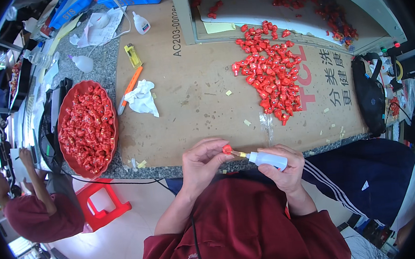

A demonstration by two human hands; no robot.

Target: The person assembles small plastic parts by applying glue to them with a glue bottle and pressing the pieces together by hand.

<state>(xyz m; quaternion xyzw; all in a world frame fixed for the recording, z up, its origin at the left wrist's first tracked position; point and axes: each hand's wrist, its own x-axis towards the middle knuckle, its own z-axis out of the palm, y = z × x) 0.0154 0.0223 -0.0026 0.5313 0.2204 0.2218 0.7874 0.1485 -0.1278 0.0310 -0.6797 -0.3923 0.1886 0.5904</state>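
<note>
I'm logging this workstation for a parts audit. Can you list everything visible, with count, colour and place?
small red plastic parts, loose pile: many, red, bench centre-right
red oval plastic tray: one, full of red parts, bench left edge
crumpled white tissue: one, white, right of tray
orange-handled tool: one, orange, beside tissue
yellow lighter: one, yellow, above tissue
spare white squeeze bottles: two, white, bench top left
black bag: one, black, bench right end
red plastic stool: one, red, floor lower left
other person: one, red shirt, far left
left hand: pinches one red part
right hand: holds small white squeeze bottle, nozzle at the part
</note>
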